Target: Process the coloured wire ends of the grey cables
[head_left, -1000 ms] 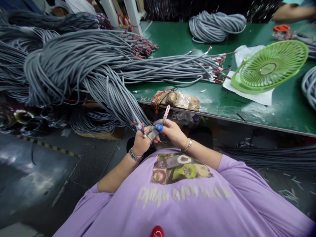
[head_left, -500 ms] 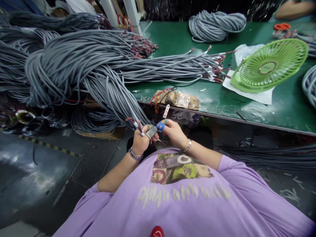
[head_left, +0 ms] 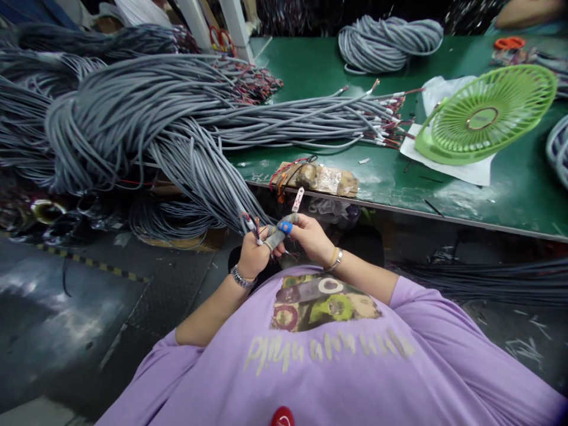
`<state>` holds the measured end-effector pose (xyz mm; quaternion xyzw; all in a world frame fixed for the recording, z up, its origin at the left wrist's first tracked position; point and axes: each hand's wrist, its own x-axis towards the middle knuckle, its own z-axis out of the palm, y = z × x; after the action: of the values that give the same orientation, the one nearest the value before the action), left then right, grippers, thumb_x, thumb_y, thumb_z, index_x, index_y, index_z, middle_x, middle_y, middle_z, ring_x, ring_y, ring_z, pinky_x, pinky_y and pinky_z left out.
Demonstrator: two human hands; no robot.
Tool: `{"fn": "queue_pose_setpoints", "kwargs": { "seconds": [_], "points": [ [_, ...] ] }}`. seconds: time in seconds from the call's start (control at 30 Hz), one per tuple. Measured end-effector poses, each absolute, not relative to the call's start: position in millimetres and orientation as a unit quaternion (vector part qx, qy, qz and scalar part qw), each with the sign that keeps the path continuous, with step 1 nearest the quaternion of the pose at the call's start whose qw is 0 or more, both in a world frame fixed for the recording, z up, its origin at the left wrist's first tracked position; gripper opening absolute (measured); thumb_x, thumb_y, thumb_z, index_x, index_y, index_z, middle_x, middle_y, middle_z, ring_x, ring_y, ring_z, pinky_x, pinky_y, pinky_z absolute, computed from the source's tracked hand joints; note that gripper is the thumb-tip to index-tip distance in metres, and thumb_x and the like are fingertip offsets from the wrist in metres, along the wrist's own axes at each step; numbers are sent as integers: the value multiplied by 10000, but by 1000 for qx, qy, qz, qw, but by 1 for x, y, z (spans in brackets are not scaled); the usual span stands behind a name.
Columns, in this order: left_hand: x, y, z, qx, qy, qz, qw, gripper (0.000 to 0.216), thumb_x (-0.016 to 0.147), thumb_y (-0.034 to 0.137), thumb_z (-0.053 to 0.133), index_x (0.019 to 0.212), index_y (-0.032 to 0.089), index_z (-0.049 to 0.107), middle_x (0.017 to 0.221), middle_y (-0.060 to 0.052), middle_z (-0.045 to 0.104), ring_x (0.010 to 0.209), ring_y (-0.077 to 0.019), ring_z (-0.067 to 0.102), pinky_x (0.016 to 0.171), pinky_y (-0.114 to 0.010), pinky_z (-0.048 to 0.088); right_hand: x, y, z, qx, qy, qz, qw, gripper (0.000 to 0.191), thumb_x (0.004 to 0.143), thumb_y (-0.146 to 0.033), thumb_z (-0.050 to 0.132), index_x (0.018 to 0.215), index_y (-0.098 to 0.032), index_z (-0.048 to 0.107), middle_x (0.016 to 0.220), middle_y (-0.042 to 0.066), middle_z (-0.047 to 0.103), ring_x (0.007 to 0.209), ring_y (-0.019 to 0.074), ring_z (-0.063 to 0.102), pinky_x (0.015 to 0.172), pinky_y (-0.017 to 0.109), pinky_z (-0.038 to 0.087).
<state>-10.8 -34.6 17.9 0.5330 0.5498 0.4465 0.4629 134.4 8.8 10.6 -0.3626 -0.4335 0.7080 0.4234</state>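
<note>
Grey cables (head_left: 213,171) droop from the bench toward my lap, and their stripped ends with thin coloured wires (head_left: 249,221) stick out at my left hand (head_left: 256,254). That hand is closed around cable ends, its thumb in a grey finger cover. My right hand (head_left: 313,238) pinches at the same spot, fingertips against the left thumb; blue and grey covers wrap its fingers. Whatever lies exactly between the right fingertips is hidden. Fine wire strands (head_left: 290,255) show below the hands.
The green bench (head_left: 390,189) carries more grey cables (head_left: 302,121), a coil (head_left: 390,44), a green fan (head_left: 483,118) and orange-handled scissors (head_left: 509,43). A taped cardboard piece (head_left: 328,177) with wires lies at the bench edge. Another person's arm (head_left: 530,13) is at the far right.
The wire ends beside my left hand have swung slightly right and more upright. Both hands stay together in nearly the same place, the right one shifted a little left.
</note>
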Motion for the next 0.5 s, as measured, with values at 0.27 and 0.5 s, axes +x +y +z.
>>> {"fn": "queue_pose_setpoints", "kwargs": {
  "seconds": [0.27,0.5],
  "points": [
    [-9,-36,13,512,556,481,445,306,840,361,642,615,153,647,555,-14,637,454,-88,562,463,-192,454,135,8,11,-367,-411,715,430,428,589,-492,824,738,-148,617,664,-20,563,586,80,430,543,231,351],
    [-8,-35,17,524,557,463,448,303,837,348,641,606,152,635,552,-14,637,453,-89,569,455,-189,459,134,7,11,-372,-405,711,437,423,592,-490,819,729,-149,611,622,-33,532,559,77,401,528,234,330]
  ]
}}
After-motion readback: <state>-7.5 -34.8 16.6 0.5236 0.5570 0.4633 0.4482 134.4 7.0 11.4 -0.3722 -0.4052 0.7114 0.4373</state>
